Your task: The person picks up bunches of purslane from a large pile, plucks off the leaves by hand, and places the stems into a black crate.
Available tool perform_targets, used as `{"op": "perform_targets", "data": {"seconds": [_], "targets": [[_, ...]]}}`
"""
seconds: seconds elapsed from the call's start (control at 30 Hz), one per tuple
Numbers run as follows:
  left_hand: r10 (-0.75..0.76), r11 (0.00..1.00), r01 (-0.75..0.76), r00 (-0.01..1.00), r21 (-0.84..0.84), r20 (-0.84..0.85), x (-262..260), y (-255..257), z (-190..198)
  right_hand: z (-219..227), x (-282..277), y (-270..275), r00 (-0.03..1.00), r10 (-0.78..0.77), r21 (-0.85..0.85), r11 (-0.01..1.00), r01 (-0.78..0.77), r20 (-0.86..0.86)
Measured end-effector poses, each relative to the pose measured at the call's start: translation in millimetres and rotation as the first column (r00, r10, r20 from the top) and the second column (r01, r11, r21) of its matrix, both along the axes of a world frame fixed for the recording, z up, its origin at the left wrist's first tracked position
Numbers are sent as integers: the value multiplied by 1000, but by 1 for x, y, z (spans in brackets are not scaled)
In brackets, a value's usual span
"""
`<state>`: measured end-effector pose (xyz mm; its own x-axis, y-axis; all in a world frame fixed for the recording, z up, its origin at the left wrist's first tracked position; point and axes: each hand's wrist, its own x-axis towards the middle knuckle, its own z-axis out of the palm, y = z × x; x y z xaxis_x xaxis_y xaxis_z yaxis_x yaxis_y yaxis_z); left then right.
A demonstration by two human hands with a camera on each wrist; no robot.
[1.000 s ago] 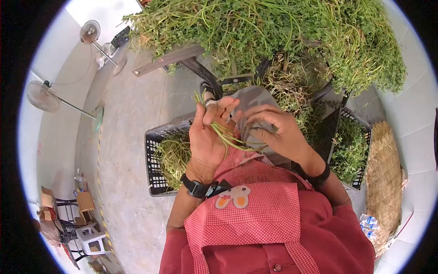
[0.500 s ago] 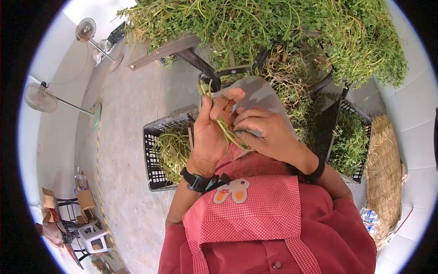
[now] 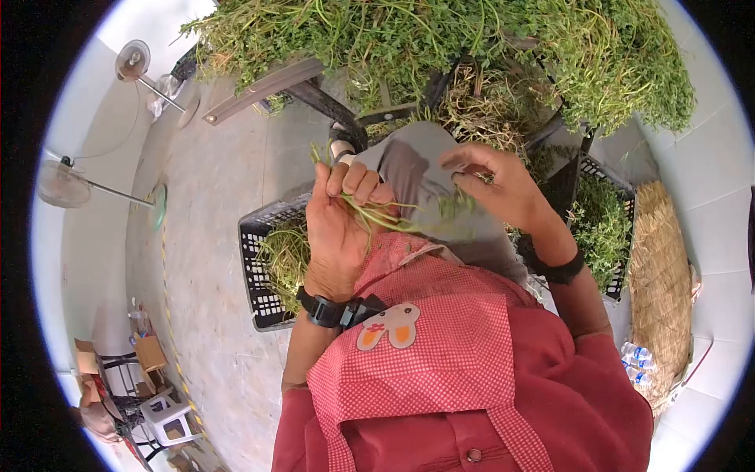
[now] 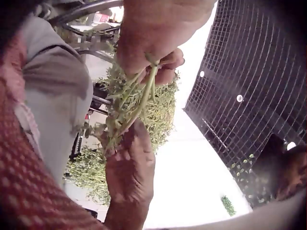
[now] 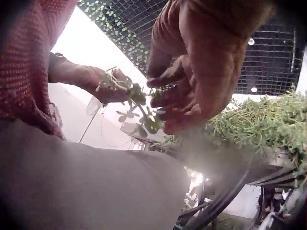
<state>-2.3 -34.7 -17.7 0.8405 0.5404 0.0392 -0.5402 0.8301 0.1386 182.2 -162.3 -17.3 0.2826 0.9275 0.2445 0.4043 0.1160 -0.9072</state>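
In the head view my left hand (image 3: pixel 342 212) holds a small bunch of thin green stems (image 3: pixel 370 211), its fingers curled over them. The left wrist view shows a stem (image 4: pixel 148 91) running from under that hand toward the leafy end by the other hand. My right hand (image 3: pixel 503 185) is raised to the right, its bent fingers and thumb apart. A blurred leafy sprig (image 3: pixel 456 206) shows just below its thumb. In the right wrist view the leafy tips (image 5: pixel 139 108) are right beside the right fingertips.
A large heap of greens (image 3: pixel 440 47) lies on the table ahead. Black crates with plant material stand at left (image 3: pixel 248 271) and right (image 3: pixel 629 212). Withered stems (image 3: pixel 487 98) are piled underneath. A straw roll (image 3: pixel 657 291) is far right; fans (image 3: pixel 63 185) stand left.
My right hand went in to the stems beside my left hand, then drew away to the right. The left fingers have curled down over the stems. The head view has shifted slightly.
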Motion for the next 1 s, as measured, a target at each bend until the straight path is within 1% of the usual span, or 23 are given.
{"op": "perform_targets", "data": {"seconds": [0.03,0.07,0.1,0.13,0.2,0.33,0.4,0.53,0.6,0.63,0.67,0.7,0.73,0.77,0.8,0.83,0.9,0.93,1.0], "targets": [[-2,1000,2,1000,0,-1,1,-1,1,2,2,-1,1000,-2,0,1000,2,-1],[14,1000,-14,1000,-19,-12,2,-2,2,4,4,-1,986,115,51,991,-122,120],[29,999,-30,999,-39,-25,3,-2,2,4,4,-2,945,222,85,965,-249,242],[29,999,-30,999,-40,-28,3,-2,1,3,2,-3,945,222,85,965,-248,239],[36,999,-35,999,10,-26,3,0,1,2,-3,-3,893,334,44,931,-363,302],[33,999,-32,999,31,-20,3,2,-2,-8,-6,-3,868,355,9,924,-381,347],[5,1000,-6,1000,21,11,2,4,-5,-9,-8,-4,890,372,-42,926,-375,264],[23,1000,-22,1000,20,-18,3,3,-5,-13,-9,-5,880,391,-108,920,-376,270],[44,999,-43,997,22,-56,4,2,-4,-16,-11,-5,895,276,-135,960,-243,350],[44,999,-43,997,22,-56,3,3,-6,-19,-12,-4,895,276,-136,961,-243,350],[-5,999,7,999,46,-37,0,4,-9,-22,-13,-3,942,174,-200,973,-119,286],[-56,996,58,998,73,-18,0,4,-10,-26,-14,-3,971,60,-270,963,4,230],[-59,995,60,998,75,-16,-1,4,-9,-32,-15,-2,971,58,-268,963,6,231],[-61,997,62,998,48,-31,-2,3,-8,-40,-18,-1,994,-30,-328,945,-6,-105],[-63,998,64,997,20,-46,-2,2,-7,-44,-19,-1,895,-136,-379,924,-40,-424],[-65,998,66,997,18,-48,-3,2,-5,-44,-18,-3,894,-138,-380,924,-39,-425],[4,999,-1,998,50,-64,-5,3,0,-43,-14,-7,770,21,-194,963,-186,-638],[4,999,-1,998,49,-65,-6,3,-1,-41,-17,-8,769,20,-194,963,-186,-639],[68,998,-68,993,4,-96,-4,6,-6,-35,-22,-8,712,136,-96,956,-276,-689]]}}
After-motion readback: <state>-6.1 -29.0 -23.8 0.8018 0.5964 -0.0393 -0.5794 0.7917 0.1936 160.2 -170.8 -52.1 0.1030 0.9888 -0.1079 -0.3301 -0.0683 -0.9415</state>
